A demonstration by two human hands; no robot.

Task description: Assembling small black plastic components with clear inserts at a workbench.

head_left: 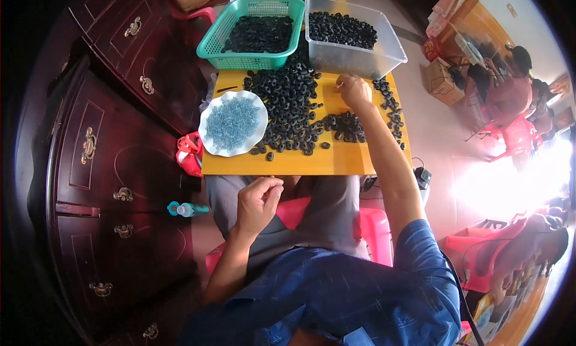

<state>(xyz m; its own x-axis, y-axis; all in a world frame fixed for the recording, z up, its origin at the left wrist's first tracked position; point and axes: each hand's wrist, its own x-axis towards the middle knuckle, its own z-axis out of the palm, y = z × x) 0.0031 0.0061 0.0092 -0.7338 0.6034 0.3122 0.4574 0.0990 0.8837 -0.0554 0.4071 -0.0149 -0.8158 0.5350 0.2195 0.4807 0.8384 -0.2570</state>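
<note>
My left hand [258,203] is closed, thumb against curled fingers, above my lap just off the table's near edge; what it holds, if anything, is hidden. My right hand [355,91] reaches over the table just in front of the clear plastic bin [354,59], its fingers curled together around something too small to make out. Small black ring-shaped pieces [288,103] lie heaped in the middle of the table. Below my right hand sits a smaller cluster of black pieces [347,127]. A white scalloped plate [262,130] bears many tiny bluish see-through pieces [231,124].
A green basket [249,61] and the clear bin, both holding black pieces, stand along the far side of the yellow table [240,165]. More black pieces [391,109] line its right edge. Dark wooden drawers [123,196] rise at left. Other people [510,88] sit at right.
</note>
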